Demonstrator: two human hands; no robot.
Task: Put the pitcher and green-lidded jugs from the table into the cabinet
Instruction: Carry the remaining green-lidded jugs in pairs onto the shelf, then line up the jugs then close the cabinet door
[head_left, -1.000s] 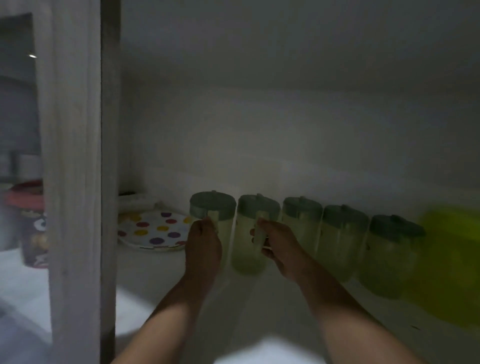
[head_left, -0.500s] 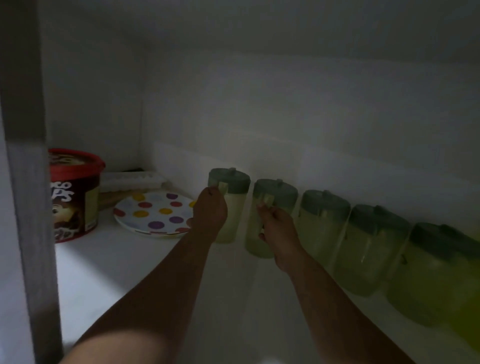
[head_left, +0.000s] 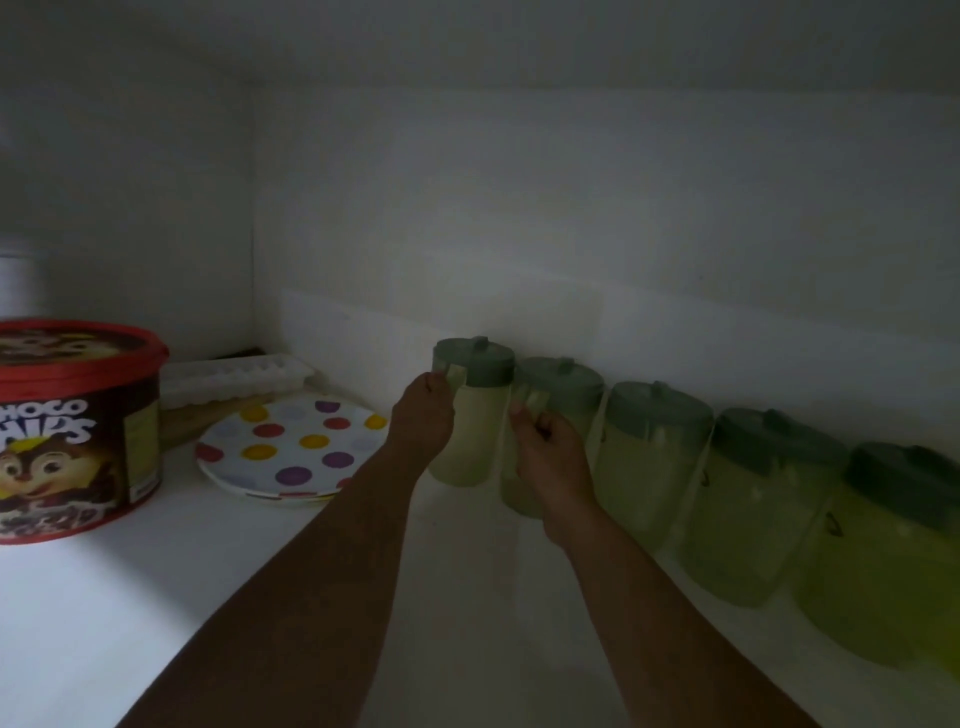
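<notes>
Several pale jugs with green lids stand in a row along the back wall of the dim white cabinet shelf (head_left: 156, 597). My left hand (head_left: 422, 415) grips the handle of the leftmost jug (head_left: 474, 415). Around the handle of the second jug (head_left: 563, 387) my right hand (head_left: 550, 457) is closed. Three more jugs continue to the right: the third jug (head_left: 649, 457), the fourth jug (head_left: 753, 499) and the fifth jug (head_left: 893, 561). The pitcher cannot be made out for sure at the far right edge.
A polka-dot plate (head_left: 291, 447) lies left of the jugs. Behind it sits a white ice-cube tray (head_left: 234, 376). A red-lidded cereal tub (head_left: 72, 426) stands at the far left. The cabinet's back wall runs right behind the jugs.
The view has moved further into the cabinet and past the door frame. Both hands have stayed on the handles of the two leftmost jugs, which look slightly nearer the back wall.
</notes>
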